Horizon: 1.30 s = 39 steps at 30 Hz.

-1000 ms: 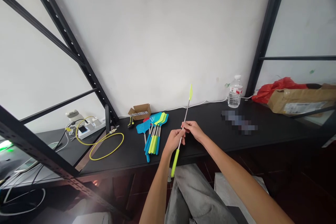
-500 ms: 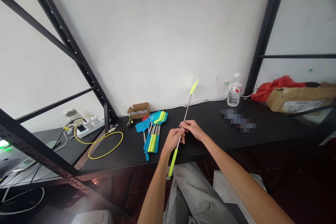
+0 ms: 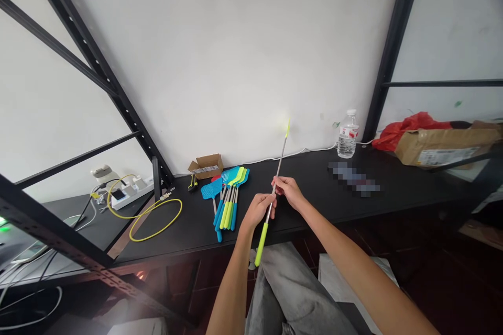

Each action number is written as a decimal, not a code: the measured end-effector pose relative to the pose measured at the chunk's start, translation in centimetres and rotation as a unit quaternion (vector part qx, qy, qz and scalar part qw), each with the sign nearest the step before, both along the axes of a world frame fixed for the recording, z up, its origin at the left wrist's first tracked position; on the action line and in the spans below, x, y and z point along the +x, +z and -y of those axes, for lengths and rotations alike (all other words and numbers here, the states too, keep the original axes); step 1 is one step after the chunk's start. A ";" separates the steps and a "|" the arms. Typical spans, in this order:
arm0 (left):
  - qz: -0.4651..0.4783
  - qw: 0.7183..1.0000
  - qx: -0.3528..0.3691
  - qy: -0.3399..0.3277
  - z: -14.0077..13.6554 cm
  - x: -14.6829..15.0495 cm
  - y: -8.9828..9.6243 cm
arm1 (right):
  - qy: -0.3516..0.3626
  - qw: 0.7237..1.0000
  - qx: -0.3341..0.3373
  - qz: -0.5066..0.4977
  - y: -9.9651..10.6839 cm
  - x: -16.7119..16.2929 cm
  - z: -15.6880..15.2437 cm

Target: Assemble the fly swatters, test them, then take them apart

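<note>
Black counter (image 3: 314, 183), swatter (image 3: 282, 155) tilted over its front edge: left hand (image 3: 259, 209) closed around the rod (image 3: 280, 163) above the green handle (image 3: 261, 244), right hand (image 3: 287, 191) pinching it higher; keep both grips in line, thin rod could bend.

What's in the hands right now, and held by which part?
A yellow-green fly swatter, held by its metal rod: left hand just above the grip handle, right hand a little farther up.
</note>
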<state>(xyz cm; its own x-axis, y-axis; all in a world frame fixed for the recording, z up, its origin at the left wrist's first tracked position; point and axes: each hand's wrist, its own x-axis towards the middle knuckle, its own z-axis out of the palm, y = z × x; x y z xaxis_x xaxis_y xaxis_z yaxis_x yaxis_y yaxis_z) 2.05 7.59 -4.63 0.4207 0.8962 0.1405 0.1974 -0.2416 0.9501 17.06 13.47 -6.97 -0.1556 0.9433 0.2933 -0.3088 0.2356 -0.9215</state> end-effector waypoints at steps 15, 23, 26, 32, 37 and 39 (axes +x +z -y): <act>-0.009 1.000 0.006 -0.010 0.5 0.1 0.0 | 0.022 0.996 -0.015 -0.088 0.4 0.2 0.1; -0.014 1.000 -0.014 -0.022 0.1 0.0 -0.4 | 0.029 0.997 -0.016 -0.068 0.2 0.4 0.0; -0.011 1.000 -0.009 -0.023 -0.1 -0.1 -0.5 | 0.041 0.997 -0.018 -0.059 0.0 0.4 -0.1; 0.015 1.000 0.010 0.010 -0.3 -0.2 -0.1 | 0.006 0.994 -0.022 -0.103 0.0 0.5 -0.4; 0.026 0.999 -0.018 -0.013 0.2 -1.3 0.8 | -0.073 0.983 -0.023 -0.166 0.5 1.1 -0.8; -0.029 0.999 -0.003 -0.023 0.4 -2.3 1.3 | -0.085 0.980 -0.022 -0.181 0.6 1.2 -1.0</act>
<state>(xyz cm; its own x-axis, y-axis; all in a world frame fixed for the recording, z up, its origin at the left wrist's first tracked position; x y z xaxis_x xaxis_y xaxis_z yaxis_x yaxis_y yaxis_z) -0.26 7.20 -3.33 0.4680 0.8770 0.1083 0.2420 -0.2451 0.9388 18.29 14.44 -6.41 0.1120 0.9594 0.2588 -0.5767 0.2748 -0.7694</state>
